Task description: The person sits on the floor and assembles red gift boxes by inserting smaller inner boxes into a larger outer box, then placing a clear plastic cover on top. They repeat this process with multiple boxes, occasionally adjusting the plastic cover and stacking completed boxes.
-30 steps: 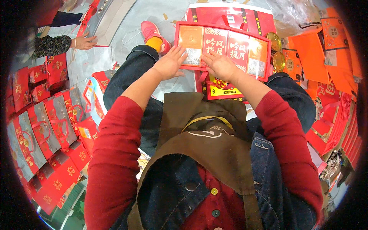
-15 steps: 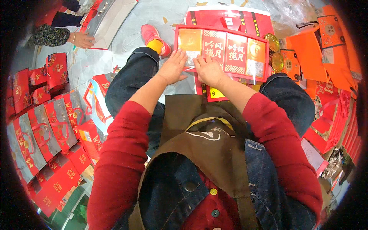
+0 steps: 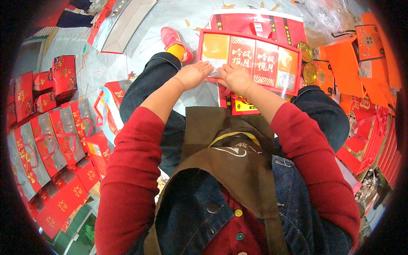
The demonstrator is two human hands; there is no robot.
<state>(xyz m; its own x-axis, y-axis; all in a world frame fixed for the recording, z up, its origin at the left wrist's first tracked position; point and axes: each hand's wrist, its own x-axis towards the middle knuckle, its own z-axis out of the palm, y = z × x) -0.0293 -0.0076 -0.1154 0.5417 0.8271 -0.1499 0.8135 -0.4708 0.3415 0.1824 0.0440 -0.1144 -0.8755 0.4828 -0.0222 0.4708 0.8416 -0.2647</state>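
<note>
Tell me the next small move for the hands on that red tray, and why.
Probably press the near-left packet flat: both the left hand and the right hand rest on the near edge of the red tray, whose four compartments look filled.

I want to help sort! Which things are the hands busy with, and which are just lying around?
In use:
- left hand and right hand, both resting on the near edge of the red tray box
- the packets inside it

Lying about:
- red gift bags on the left
- orange bags on the right
- gold round tins
</note>
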